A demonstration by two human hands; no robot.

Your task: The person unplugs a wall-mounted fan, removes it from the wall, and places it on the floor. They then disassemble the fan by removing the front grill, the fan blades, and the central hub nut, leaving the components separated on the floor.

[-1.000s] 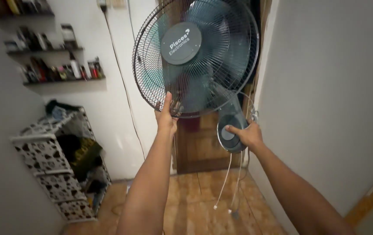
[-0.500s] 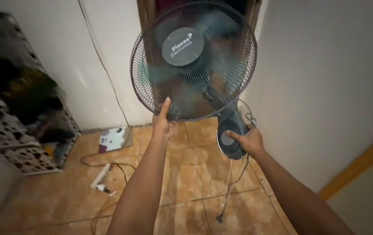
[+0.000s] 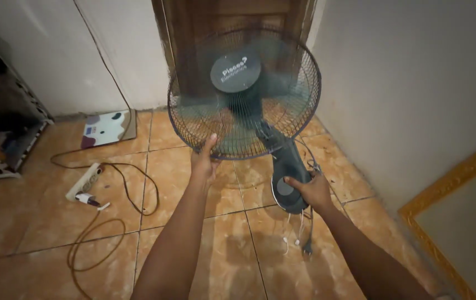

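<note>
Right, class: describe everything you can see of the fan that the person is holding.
The fan has a round black wire cage with a dark round hub plate at its front centre and blurred teal blades behind the wires. A dark neck runs down to a rounded dark base unit with a grey round part on it. It is held tilted above the orange tiled floor, before a wooden door. The left hand holds the cage's lower rim; the right hand holds the base unit. Thin cords hang below.
</note>
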